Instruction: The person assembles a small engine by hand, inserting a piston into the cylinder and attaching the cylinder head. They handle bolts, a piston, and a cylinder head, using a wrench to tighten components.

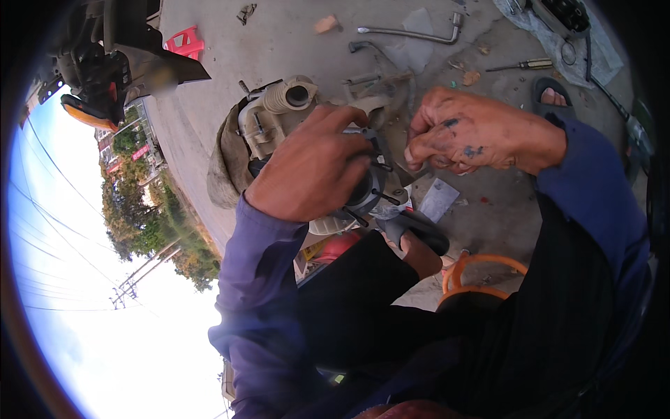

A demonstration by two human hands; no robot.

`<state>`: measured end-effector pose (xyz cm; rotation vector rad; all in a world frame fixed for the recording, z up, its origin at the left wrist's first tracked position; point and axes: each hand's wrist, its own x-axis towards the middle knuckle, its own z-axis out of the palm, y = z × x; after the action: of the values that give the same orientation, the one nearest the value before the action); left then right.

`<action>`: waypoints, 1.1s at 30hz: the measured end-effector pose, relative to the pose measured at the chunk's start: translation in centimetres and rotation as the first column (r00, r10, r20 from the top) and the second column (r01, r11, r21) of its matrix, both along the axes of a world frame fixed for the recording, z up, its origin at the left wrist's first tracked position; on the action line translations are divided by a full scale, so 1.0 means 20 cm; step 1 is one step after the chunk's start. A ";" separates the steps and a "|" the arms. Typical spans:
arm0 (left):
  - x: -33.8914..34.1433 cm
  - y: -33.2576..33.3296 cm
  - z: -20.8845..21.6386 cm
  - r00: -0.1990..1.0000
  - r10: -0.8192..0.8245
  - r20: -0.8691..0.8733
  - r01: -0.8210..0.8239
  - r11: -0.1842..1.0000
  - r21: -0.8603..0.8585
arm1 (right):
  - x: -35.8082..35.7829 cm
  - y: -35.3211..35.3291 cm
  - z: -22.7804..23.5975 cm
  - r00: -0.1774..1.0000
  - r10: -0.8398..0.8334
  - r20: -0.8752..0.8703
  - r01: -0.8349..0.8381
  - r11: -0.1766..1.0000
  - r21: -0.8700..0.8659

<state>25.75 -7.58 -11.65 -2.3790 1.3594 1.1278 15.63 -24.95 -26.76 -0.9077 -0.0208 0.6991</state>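
Observation:
A dusty tan-grey engine [262, 122] sits on the ground in front of me, with a ribbed round port on its far side. My left hand [317, 164] is curled over a grey metal engine part with dark studs [373, 197] sticking out, its fingers gripping the rim. To the right of that part hangs my right hand [478, 133], marked with dark grease. Its thumb and fingers are pinched together; whatever is between them is hidden. A grey cloth [227, 160] lies against the engine's left side.
Beyond the engine lie an L-shaped socket wrench [412, 33] and a screwdriver [523, 65]. Further right, a plastic sheet [611, 63] carries a dark device. An orange ring-shaped frame [481, 260] stands by my legs. A vehicle part with an orange lamp [87, 112] juts in at upper left.

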 end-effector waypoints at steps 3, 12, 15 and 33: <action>0.03 -0.01 -0.02 0.998 -0.064 -0.001 0.064 0.998 0.017 | 0.04 -0.02 -0.01 0.998 0.051 0.038 -0.051 0.998 -0.025; 0.11 0.01 -0.14 0.981 0.057 -0.185 -0.042 0.996 0.084 | 0.01 -0.06 -0.02 0.808 -0.043 0.587 0.322 0.867 -0.381; 0.12 0.01 -0.16 0.983 0.038 -0.177 -0.028 0.998 0.056 | -0.02 0.00 -0.14 0.732 -0.196 0.652 0.522 0.777 -0.353; -0.03 0.00 0.05 0.966 0.256 -0.041 -0.259 0.946 -0.196 | -0.02 0.00 -0.26 0.448 0.022 0.894 0.754 0.528 -0.390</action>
<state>25.25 -7.55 -10.69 -2.7647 1.2464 1.1181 15.30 -25.02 -31.96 -1.9792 -0.3655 -0.3785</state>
